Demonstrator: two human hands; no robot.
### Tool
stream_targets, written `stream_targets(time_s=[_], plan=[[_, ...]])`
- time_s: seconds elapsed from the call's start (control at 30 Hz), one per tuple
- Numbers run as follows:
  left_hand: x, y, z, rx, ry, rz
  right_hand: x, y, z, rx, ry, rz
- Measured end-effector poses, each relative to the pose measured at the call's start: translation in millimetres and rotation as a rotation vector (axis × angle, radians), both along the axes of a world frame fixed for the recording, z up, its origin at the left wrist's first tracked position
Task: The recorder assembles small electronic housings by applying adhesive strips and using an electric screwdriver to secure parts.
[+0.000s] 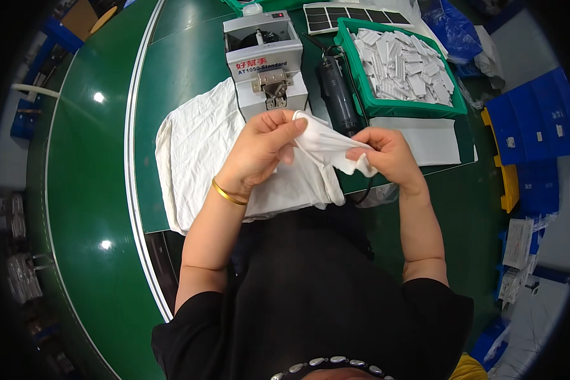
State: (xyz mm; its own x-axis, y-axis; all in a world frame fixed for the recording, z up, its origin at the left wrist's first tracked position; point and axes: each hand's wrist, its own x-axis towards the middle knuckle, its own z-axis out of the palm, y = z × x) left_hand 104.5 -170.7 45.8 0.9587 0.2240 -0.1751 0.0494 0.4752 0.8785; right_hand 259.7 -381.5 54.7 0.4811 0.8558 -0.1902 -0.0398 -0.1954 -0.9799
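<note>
Two hands up over the near edge of a green table, both pinched on one small white cloth piece stretched between them. Largest item: a white sheet spread on the table left of centre, rumpled, its near edge hanging toward the person's lap. Far right, a green bin full of small white pieces; a flat white pad lies just near of it. Far centre, a grey benchtop machine stands on the sheet's far edge, directly beyond the hands. A dark handheld tool lies between the machine and the bin, cord running toward the person. Left hand grips the cloth piece's upper left end, fingers curled, a gold bangle on the wrist. Right hand clamps the lower right end. Hands are apart, cloth piece taut between, held above the sheet and not resting on it.
</note>
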Motion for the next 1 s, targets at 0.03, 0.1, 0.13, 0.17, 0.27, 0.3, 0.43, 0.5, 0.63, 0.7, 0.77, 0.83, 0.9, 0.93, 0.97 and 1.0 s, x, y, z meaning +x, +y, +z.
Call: stream_targets(time_s=[0.03, 0.1, 0.13, 0.17, 0.27, 0.3, 0.43, 0.5, 0.63, 0.7, 0.77, 0.83, 0.9, 0.93, 0.97, 1.0], plan=[[-1, 0, 0, -0.001, 0.001, 0.003, 3, -5, 1, -0.001, 0.001, 0.003], [-2, -2, 3, -0.055, 0.01, 0.127, 9, -13, 3, -0.024, 0.044, 0.126], [-1, -1, 4, -0.056, 0.009, 0.125, 7, -15, 1, 0.032, 0.061, 0.085], [1, 1, 6, 0.095, 0.067, 0.136, 7, -16, 0, 0.032, 0.061, 0.083], [7, -6, -1, 0.541, 0.05, 0.227, 5, -12, 4, 0.128, 0.116, -0.028], [10, -11, 1, 0.839, -0.024, 0.308, 5, -11, 4, 0.128, 0.115, -0.029], [4, -30, 26, 1.2, -0.213, 0.485, 6, -5, 3, 0.148, 0.086, -0.021], [5, -43, 24, 1.151, -0.231, 0.382, 3, -1, 4, 0.161, 0.078, -0.001], [8, -55, 6, 0.756, -0.255, 0.125, 0, 5, 2, 0.271, 0.128, -0.007], [5, -52, 0, 0.735, -0.129, 0.06, 1, 4, 0, 0.306, 0.13, -0.041], [2, -46, -7, 0.669, -0.05, -0.045, 5, 1, 1, 0.201, 0.088, -0.085], [0, -34, -4, 0.669, -0.041, -0.059, 15, -1, -6, 0.273, -0.216, -0.084], [1, -30, -5, 0.668, -0.034, -0.074, 17, -3, -7, 0.342, -0.522, -0.082], [1, -30, -6, 0.508, -0.092, -0.044, 16, -4, -3, 0.395, -0.401, -0.012], [2, -30, -7, 0.347, -0.15, -0.015, 14, -5, -1, 0.447, -0.28, 0.058], [3, -32, -7, 0.347, -0.151, -0.015, 9, -4, -5, 0.422, -0.07, 0.064]])
